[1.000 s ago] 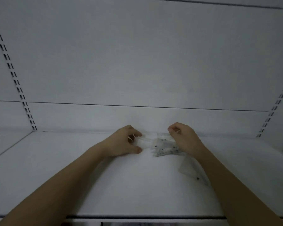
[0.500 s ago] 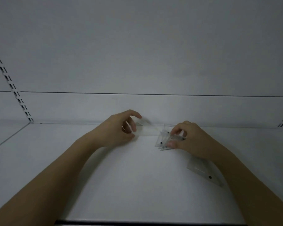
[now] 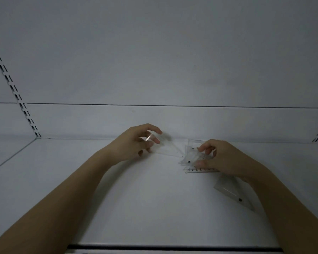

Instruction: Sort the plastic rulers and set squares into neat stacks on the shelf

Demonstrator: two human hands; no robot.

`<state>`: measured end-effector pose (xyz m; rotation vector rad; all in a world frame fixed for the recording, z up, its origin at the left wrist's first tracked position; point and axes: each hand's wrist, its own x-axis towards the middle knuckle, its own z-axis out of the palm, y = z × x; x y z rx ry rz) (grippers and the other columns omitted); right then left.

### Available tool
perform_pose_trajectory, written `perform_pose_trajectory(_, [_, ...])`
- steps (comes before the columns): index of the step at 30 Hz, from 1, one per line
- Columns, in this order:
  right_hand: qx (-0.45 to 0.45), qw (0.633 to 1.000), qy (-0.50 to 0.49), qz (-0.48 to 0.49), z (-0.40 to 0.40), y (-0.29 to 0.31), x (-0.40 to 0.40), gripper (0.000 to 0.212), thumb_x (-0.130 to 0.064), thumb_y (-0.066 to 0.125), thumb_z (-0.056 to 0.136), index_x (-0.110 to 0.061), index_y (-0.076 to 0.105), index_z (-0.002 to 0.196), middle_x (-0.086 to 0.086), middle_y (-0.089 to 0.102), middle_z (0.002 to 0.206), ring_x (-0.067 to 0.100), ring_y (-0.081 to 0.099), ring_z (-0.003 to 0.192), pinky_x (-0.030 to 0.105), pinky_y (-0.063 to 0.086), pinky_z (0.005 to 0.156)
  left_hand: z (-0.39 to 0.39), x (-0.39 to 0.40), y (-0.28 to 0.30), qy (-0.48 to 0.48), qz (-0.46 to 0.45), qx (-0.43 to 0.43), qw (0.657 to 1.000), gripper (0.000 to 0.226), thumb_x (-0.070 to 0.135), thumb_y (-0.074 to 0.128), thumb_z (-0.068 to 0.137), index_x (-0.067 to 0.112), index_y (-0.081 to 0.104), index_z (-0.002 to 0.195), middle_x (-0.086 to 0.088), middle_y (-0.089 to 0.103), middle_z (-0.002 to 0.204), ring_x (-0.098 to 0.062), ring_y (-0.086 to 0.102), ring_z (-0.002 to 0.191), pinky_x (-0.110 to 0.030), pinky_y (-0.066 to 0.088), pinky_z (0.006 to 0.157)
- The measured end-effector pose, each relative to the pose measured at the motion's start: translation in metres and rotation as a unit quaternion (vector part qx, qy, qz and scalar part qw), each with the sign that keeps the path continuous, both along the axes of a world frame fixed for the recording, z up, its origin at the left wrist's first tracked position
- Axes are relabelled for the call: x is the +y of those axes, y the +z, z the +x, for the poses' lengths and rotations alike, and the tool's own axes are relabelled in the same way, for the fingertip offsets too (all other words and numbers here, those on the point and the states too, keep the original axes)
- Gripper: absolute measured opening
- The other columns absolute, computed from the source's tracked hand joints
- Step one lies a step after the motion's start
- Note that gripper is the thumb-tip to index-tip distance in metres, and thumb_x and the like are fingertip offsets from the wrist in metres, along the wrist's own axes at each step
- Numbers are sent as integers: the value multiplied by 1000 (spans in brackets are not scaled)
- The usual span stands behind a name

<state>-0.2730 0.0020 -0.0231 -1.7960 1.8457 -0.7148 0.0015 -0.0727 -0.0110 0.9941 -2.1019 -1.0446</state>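
While the left hand (image 3: 136, 142) lifts a clear set square (image 3: 165, 145) by its near end, thumb and fingers pinching it so that it slants just above the shelf (image 3: 117, 189), the right hand (image 3: 222, 158) holds down a loose heap of clear rulers and set squares (image 3: 191, 158), fingertips and thumb curled onto the top pieces. One ruler edge with printed numbers (image 3: 200, 170) pokes out beneath that hand, and a single set square (image 3: 231, 193) lies apart, partly under the right forearm. By my judgement the step in hand is pulling one piece free of the heap to start or feed a stack. Next it needs setting flat to the left, edges squared, while the right grip keeps the heap from sliding. The plastic is thin and slick, so pieces may cling or skate. No bin or tray shows; the shelf alone carries everything, backed by a white panel with slotted uprights (image 3: 17, 94).
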Motion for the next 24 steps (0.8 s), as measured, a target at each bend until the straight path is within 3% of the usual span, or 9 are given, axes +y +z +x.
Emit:
perform_pose_trajectory(3, [-54, 998, -39, -14, -1, -1, 0, 33, -22, 81, 75, -18, 62, 101, -4, 58, 89, 6, 54, 70, 18, 40, 60, 1, 1, 1, 4, 38, 37, 999, 28, 2, 51, 98, 20, 63, 115, -5, 71, 106, -28, 71, 78, -27, 50, 60])
perform_pose_trajectory(7, [-80, 984, -100, -123, -5, -3, -2, 9, -11, 64, 88, -15, 68, 96, -1, 59, 79, 13, 57, 70, 20, 41, 61, 1, 0, 1, 31, 23, 42, 998, 34, -2, 44, 99, 20, 62, 117, -7, 68, 99, -27, 71, 75, -24, 49, 59])
perform_pose_trajectory(10, [-107, 973, -107, -173, -9, -2, -2, 19, -14, 56, 95, -19, 70, 106, -1, 64, 76, 9, 57, 58, 14, 41, 52, 1, -4, -2, 69, -5, 12, 998, 42, -5, 43, 95, 26, 57, 118, -5, 61, 96, -17, 68, 74, -27, 46, 63])
perform_pose_trajectory(12, [-118, 971, -111, -176, -10, -2, -4, 27, -16, 53, 97, -19, 66, 120, 0, 65, 78, 9, 56, 53, 14, 42, 52, 2, -6, -3, 79, -6, 0, 997, 39, 5, 61, 91, 31, 54, 120, -2, 60, 97, -12, 61, 75, -28, 47, 67])
perform_pose_trajectory(14, [-90, 977, -107, -164, -10, -3, -6, 35, -19, 49, 99, -17, 57, 133, -1, 61, 81, 10, 54, 62, 21, 42, 69, 4, -6, -2, 86, -21, -28, 996, 47, 15, 73, 85, 33, 52, 122, 2, 59, 98, -11, 58, 77, -29, 50, 72])
perform_pose_trajectory(16, [-74, 984, -90, -132, -6, 1, -6, 47, -25, 52, 98, -16, 44, 143, 2, 52, 87, 13, 50, 76, 23, 40, 69, 2, -5, -3, 93, -39, -57, 993, 49, 18, 74, 83, 33, 50, 123, 4, 59, 98, -12, 57, 79, -30, 51, 75])
perform_pose_trajectory(19, [-102, 990, -44, -82, 3, 6, -1, 75, -29, 66, 89, -22, 24, 152, 4, 46, 91, 11, 47, 75, 6, 39, 56, -2, -4, -7, 108, -44, -115, 986, 53, 27, 78, 80, 34, 49, 125, 7, 58, 101, -11, 56, 79, -19, 48, 74])
perform_pose_trajectory(21, [-88, 992, -22, -92, 8, 7, 1, 75, -26, 65, 90, -22, 23, 152, 2, 48, 94, 10, 49, 77, 6, 39, 58, -3, -1, -6, 121, -35, -140, 982, 59, 33, 80, 77, 31, 49, 128, 7, 57, 105, -8, 54, 77, -16, 45, 72])
perform_pose_trajectory(24, [-111, 986, 4, -122, 15, 10, 1, 59, -23, 66, 90, -22, 34, 140, 1, 53, 96, 7, 50, 71, 10, 38, 55, 3, 8, 0, 156, -18, -106, 982, 62, 32, 81, 77, 29, 50, 131, 6, 58, 108, -8, 55, 76, -16, 45, 70])
